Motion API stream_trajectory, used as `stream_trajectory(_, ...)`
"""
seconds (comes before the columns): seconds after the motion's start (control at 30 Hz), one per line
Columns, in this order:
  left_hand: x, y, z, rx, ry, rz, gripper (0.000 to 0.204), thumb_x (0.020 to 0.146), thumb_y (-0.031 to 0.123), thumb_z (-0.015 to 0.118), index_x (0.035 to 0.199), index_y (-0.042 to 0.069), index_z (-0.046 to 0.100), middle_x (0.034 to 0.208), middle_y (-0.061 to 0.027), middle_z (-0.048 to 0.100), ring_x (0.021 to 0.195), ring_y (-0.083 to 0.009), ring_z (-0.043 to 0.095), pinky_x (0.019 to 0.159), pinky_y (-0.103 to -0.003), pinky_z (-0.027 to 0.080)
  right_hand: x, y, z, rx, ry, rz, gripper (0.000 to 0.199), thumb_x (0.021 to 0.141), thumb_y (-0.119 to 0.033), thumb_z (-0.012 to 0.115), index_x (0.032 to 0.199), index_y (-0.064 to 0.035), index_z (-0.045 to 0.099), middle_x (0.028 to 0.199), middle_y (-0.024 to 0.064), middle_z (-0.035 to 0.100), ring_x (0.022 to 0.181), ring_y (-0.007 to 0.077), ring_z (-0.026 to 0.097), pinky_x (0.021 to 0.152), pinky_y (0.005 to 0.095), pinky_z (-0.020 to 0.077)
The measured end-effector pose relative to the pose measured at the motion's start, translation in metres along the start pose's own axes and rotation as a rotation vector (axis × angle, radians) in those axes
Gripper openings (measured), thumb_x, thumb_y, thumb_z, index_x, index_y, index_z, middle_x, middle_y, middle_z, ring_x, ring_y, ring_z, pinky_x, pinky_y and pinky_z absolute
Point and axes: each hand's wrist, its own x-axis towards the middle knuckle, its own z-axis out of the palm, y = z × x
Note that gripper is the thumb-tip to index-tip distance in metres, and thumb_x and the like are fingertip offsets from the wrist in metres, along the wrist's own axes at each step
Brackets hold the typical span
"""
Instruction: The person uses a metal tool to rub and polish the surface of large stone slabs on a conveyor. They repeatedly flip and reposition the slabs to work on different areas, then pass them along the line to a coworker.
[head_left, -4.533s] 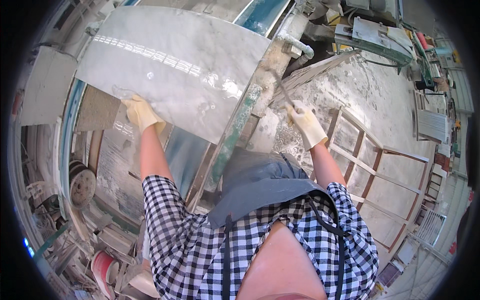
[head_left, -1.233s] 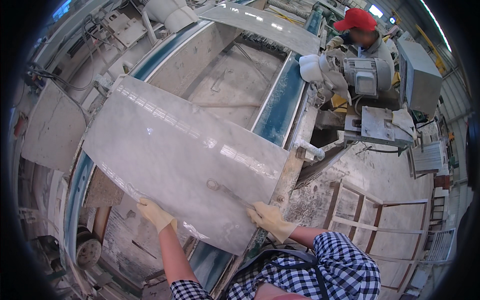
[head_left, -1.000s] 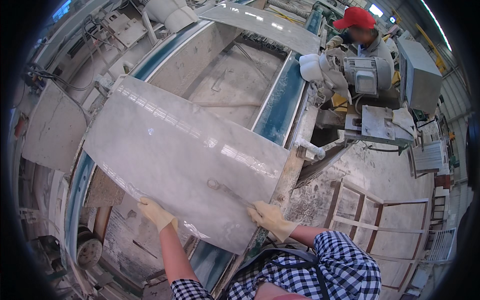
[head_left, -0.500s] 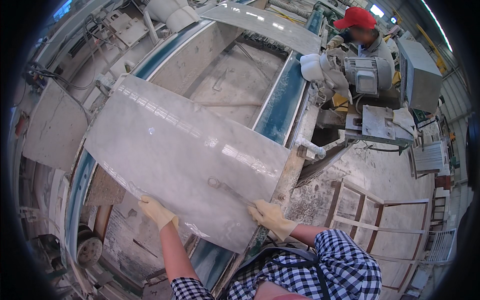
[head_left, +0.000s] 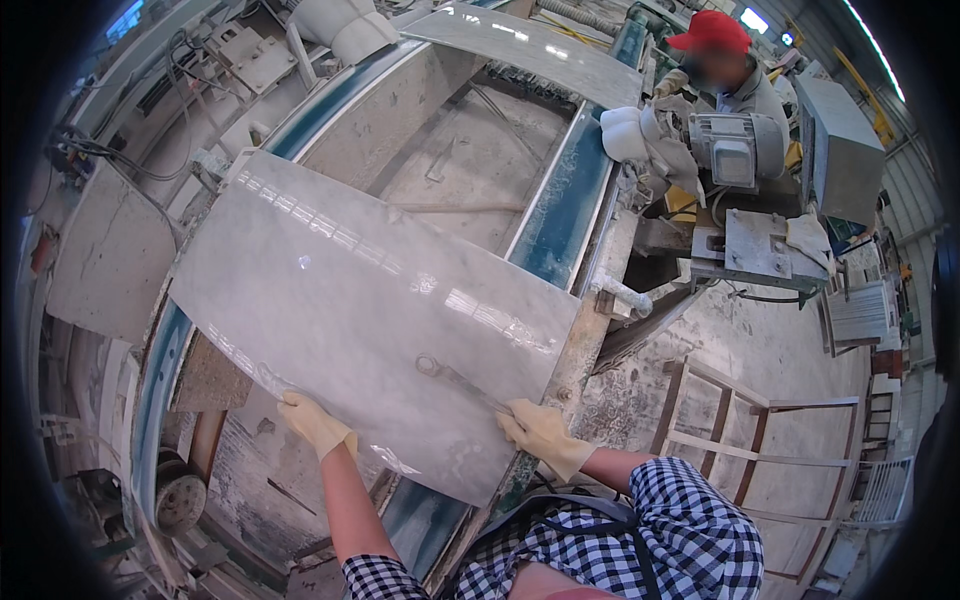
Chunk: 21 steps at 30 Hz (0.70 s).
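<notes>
The glossy pale-grey stone slab (head_left: pixel 375 315) lies across two blue belts (head_left: pixel 562 205) of a dusty machine bed, its near edge toward the person; reckoned from the slab's middle, the left hand (head_left: pixel 316 425), in a cream glove, is at 7 o'clock, its fingers loosely bent and meeting the near edge; whether they grip the stone or only rest against it I cannot tell; the right hand (head_left: pixel 543 437), gloved alike, is at 4 o'clock by the slab's corner, its fingers curled closed round the handle of a metal spanner (head_left: pixel 465 386); the tool's ring end points toward 10 o'clock over the slab, and I cannot tell whether it touches the surface; a second pale slab (head_left: pixel 530 52) spans the bed at 1 o'clock, well apart; at 2 o'clock are a grey motor (head_left: pixel 737 150) and, just beyond it, a co-worker in a red cap (head_left: pixel 712 38); near 4 o'clock, past the right hand, a ladder-like frame (head_left: pixel 748 455) stands over the floor; a round wheel (head_left: pixel 181 502) sits at 8 o'clock.
</notes>
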Motion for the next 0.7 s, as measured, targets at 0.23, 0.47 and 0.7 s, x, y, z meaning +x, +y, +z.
stream_trajectory(0.23, -0.004, 0.004, -0.002, 0.027, -0.024, -0.035, 0.057, 0.106, 0.034, 0.028, 0.145, -0.006, 0.038, 0.155, -0.0246, 0.037, 0.138, -0.0369, 0.045, 0.115, -0.046, 0.038, 0.0, 0.0, 0.0, 0.003, 0.01, -0.008, 0.03, 0.1, -0.037, 0.057, 0.104, -0.0088, 0.063, 0.088, 0.0183, 0.069, 0.081, 0.0389, 0.068, 0.07, 0.0474, 0.0528)
stream_trajectory(0.47, 0.005, -0.003, -0.002, 0.038, -0.024, -0.028, 0.056, 0.106, 0.034, 0.029, 0.143, -0.006, 0.04, 0.154, -0.0253, 0.039, 0.136, -0.0377, 0.046, 0.114, -0.045, 0.039, 0.001, 0.002, 0.002, 0.024, 0.007, 0.006, 0.029, 0.099, -0.037, 0.059, 0.103, -0.0091, 0.064, 0.084, 0.0176, 0.069, 0.076, 0.0385, 0.068, 0.067, 0.0474, 0.0528)
stream_trajectory(0.7, 0.007, -0.005, -0.001, 0.021, -0.027, -0.024, 0.056, 0.106, 0.033, 0.029, 0.142, -0.007, 0.041, 0.153, -0.0258, 0.04, 0.136, -0.0381, 0.047, 0.114, -0.046, 0.039, 0.001, 0.004, 0.002, 0.003, 0.005, -0.012, 0.029, 0.099, -0.037, 0.058, 0.103, -0.0089, 0.063, 0.084, 0.0176, 0.069, 0.076, 0.0384, 0.068, 0.067, 0.0475, 0.0527)
